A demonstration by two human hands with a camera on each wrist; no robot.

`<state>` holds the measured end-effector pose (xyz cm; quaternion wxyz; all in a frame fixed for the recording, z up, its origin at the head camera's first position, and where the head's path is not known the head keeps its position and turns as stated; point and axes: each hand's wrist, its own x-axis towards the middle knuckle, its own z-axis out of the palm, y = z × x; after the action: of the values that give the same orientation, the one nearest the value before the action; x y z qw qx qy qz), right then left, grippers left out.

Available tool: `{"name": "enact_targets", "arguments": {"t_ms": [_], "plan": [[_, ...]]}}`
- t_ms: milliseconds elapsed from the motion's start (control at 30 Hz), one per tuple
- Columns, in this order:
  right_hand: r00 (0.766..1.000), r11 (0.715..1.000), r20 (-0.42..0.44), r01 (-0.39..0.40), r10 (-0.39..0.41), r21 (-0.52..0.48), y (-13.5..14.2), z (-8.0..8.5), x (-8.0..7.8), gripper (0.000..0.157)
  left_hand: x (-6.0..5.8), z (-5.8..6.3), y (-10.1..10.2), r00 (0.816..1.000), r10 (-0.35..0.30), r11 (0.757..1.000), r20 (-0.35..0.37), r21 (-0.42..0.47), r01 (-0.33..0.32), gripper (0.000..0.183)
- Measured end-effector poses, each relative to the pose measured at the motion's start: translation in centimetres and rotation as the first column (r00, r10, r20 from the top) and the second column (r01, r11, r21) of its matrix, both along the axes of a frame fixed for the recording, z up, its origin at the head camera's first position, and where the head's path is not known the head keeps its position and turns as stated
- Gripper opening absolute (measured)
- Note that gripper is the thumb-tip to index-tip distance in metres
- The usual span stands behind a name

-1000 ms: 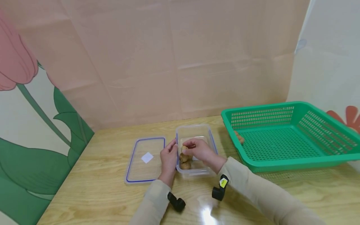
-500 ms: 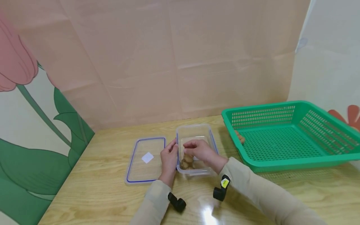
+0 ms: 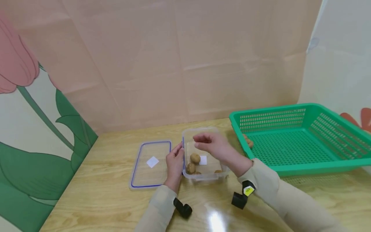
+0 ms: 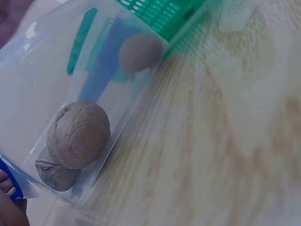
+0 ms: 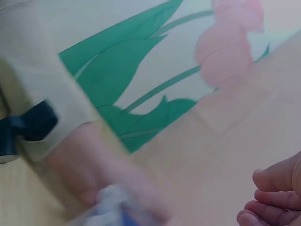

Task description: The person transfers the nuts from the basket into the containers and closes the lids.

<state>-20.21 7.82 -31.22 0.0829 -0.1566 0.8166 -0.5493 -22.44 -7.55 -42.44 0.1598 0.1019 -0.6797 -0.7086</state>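
My left hand (image 3: pixel 175 164) grips the left side of a clear plastic food container (image 3: pixel 205 176) at its blue-edged latch (image 4: pixel 11 180). Several walnuts lie inside: one walnut (image 3: pixel 195 158) towards the left, others in the front left corner, and another walnut (image 3: pixel 218 171) at the front right. The left wrist view shows a large walnut (image 4: pixel 79 135) through the wall, with a smaller one partly behind it. Above the container's right half hovers my right hand (image 3: pixel 215 146), its fingers loosely bent and holding nothing. Its fingertips (image 5: pixel 265 181) appear without an object in the right wrist view.
The container's lid (image 3: pixel 152 175), blue-sealed with a white label, lies flat on the wooden table (image 3: pixel 95 180) at the left. A large green basket (image 3: pixel 290 169) stands to the right, with several walnuts (image 3: pixel 248 141) by its left wall. A pinkish sheet (image 3: pixel 179 64) hangs behind.
My right hand has let go of a walnut inside the container, then lifted and moved right, uncovering the walnuts. My left hand has stayed at the container's side.
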Motion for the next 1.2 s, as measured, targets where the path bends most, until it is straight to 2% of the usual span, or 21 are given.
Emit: {"name": "enact_targets", "arguments": {"t_ms": [100,200,300,533,833,867,933,1000,1100,1167,1200], "plan": [[1.0,1.0,-0.027,-0.002,0.002,0.015,0.9,2.0,0.3,0.034,0.0,0.0,0.0,1.0,0.003,1.0,-0.003,-0.007,-0.003,0.028],[0.999,0.999,-0.052,0.012,-0.01,0.047,2.0,3.3,0.1,0.035,0.0,-0.2,0.0,1.0,0.005,1.0,0.003,-0.004,-0.005,0.028],[0.998,0.998,-0.052,0.023,-0.02,0.062,3.2,4.0,-0.6,0.036,0.0,-0.2,0.1,1.0,0.004,1.0,0.004,-0.002,-0.004,0.028],[1.0,0.998,0.004,0.027,-0.027,0.053,6.2,4.9,-2.6,0.04,0.1,-0.1,0.1,1.0,0.003,1.0,0.011,-0.007,-0.003,0.028],[1.0,0.979,-0.004,0.031,-0.031,0.199,10.2,4.5,-5.7,0.047,0.0,-0.1,0.0,1.0,-0.003,1.0,-0.005,-0.002,0.003,0.028],[1.0,0.975,-0.01,0.029,-0.028,0.221,10.9,4.4,-6.0,0.048,0.1,0.0,0.1,1.0,-0.011,1.0,-0.003,0.001,0.011,0.028],[1.0,0.964,-0.008,0.029,-0.028,0.265,12.1,4.0,-6.3,0.049,0.7,0.8,0.3,1.0,-0.023,1.0,0.002,0.002,0.023,0.029],[1.0,0.952,-0.009,0.021,-0.019,0.306,13.4,3.6,-6.4,0.048,0.8,0.9,0.6,0.999,-0.038,0.999,0.006,0.012,0.037,0.029],[1.0,0.933,-0.001,0.001,-0.001,0.359,14.9,2.9,-6.6,0.047,0.8,0.9,0.9,0.999,-0.041,0.999,0.011,0.024,0.041,0.029],[1.0,0.919,-0.011,-0.003,0.008,0.395,15.6,2.3,-7.0,0.045,0.3,0.1,0.9,0.999,-0.035,0.999,0.004,0.028,0.035,0.029],[1.0,0.913,-0.012,-0.009,0.015,0.409,16.0,2.0,-7.2,0.044,0.3,0.1,0.9,0.999,-0.033,0.999,0.003,0.028,0.033,0.029]]}}
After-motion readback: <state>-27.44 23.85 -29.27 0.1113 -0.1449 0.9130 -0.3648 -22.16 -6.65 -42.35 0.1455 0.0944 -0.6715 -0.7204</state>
